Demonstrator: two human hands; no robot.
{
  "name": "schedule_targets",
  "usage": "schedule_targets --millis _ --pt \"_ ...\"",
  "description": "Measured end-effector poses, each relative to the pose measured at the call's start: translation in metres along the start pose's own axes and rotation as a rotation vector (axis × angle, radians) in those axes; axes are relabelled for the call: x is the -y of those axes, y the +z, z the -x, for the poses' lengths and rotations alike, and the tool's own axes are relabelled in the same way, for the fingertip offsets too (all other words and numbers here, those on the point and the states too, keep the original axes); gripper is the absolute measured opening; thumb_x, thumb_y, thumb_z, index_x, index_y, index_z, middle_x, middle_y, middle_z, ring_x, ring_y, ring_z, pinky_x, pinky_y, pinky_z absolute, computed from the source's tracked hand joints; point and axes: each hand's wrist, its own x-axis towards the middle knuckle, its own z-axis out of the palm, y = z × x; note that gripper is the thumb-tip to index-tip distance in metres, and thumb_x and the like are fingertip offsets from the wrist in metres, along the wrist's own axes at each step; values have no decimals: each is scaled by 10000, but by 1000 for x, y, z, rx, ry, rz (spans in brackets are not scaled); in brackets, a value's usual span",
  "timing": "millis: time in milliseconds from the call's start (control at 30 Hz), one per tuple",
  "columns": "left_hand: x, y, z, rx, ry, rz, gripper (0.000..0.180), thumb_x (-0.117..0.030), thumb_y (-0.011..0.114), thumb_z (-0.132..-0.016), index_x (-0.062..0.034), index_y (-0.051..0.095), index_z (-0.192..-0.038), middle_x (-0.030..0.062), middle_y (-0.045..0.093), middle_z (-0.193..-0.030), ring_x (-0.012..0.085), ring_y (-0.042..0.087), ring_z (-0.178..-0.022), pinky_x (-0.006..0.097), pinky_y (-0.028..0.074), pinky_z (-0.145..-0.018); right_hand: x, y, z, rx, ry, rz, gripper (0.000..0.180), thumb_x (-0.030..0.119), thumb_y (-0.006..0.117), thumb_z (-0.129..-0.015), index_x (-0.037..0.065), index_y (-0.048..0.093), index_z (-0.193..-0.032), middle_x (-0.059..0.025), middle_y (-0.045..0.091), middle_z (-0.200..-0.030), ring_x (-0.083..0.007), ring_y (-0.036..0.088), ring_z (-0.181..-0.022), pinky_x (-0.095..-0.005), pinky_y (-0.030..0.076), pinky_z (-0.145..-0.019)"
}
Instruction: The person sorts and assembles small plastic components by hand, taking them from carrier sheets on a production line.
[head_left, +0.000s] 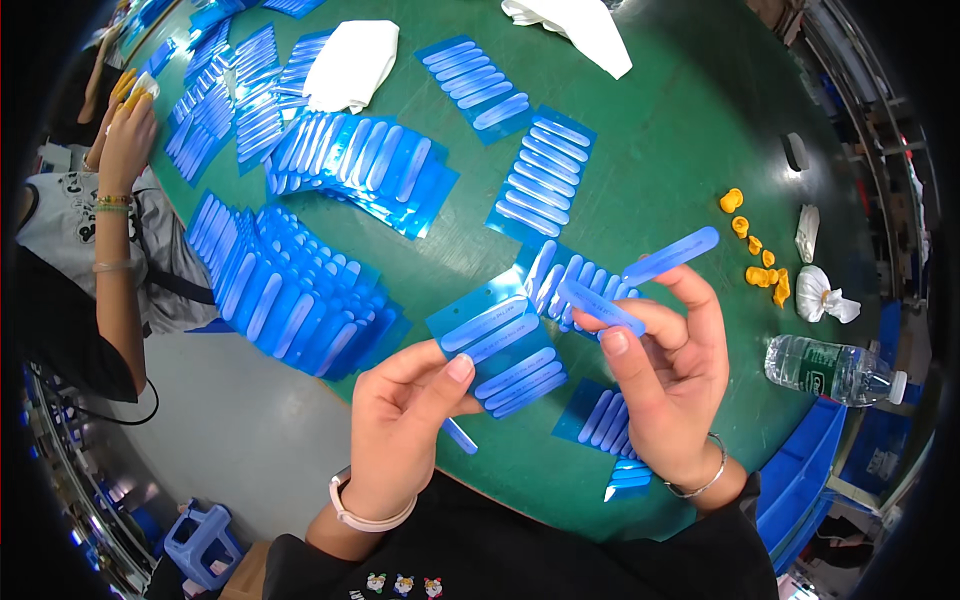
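My left hand (400, 425) grips a blue backing sheet (497, 352) by its lower left corner; several pale blue oblong strips stick to it. My right hand (668, 375) holds two loose blue strips: one strip (600, 307) pinched under the thumb, pointing toward the sheet, and a longer strip (672, 255) sticking out up and to the right above the fingers. Both hands hover over the near edge of the round green table (650, 170). More strip sheets (560, 280) lie on the table just beyond my hands, and another sheet (603, 418) lies under my right wrist.
Fanned piles of blue strip sheets (290, 290) cover the table's left half. White cloths (352, 62) lie at the back. Yellow finger cots (762, 268), a white wad (822, 297) and a plastic water bottle (835, 370) sit at right. Another person's arm (115, 230) reaches in at left.
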Motion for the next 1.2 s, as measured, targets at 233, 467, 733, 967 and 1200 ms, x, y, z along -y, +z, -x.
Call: schedule_targets --millis 233,467,733,967,1200 --pt "0 3 3 78 91 -27 529 22 571 -855 30 332 -1326 126 628 -982 157 637 -870 247 530 -723 -5 4 1 130 -170 207 511 8 615 -825 -40 325 -1243 -136 637 -1025 -176 625 -902 -291 432 -821" --pt "5 -2 1 185 292 -427 350 69 544 -855 13 532 -1200 135 593 -1078 129 615 -891 196 501 -649 6 8 3 226 -253 233 444 -9 618 -805 -15 415 -1199 -96 569 -1133 -85 554 -700 -230 389 -644" --pt "3 4 5 262 491 -531 248 25 573 -833 29 620 -1076 134 626 -1074 250 568 -1011 332 434 -869 2 26 12 89 -245 329 358 -10 696 -760 -29 423 -990 -66 583 -703 -62 505 -478 -193 381 -404" --pt "2 2 10 234 508 -590 203 -4 572 -844 37 633 -1033 125 648 -1030 252 573 -980 339 428 -869 29 17 10 174 -397 796 348 98 736 -733 -25 489 -945 -83 587 -732 -140 502 -437 -227 412 -390" --pt "-1 11 25 217 328 -497 189 37 556 -811 36 630 -985 128 638 -983 243 586 -923 323 454 -807 60 3 -12 530 -570 865 377 54 738 -679 86 607 -1031 5 539 -744 -152 506 -672 -265 394 -582"
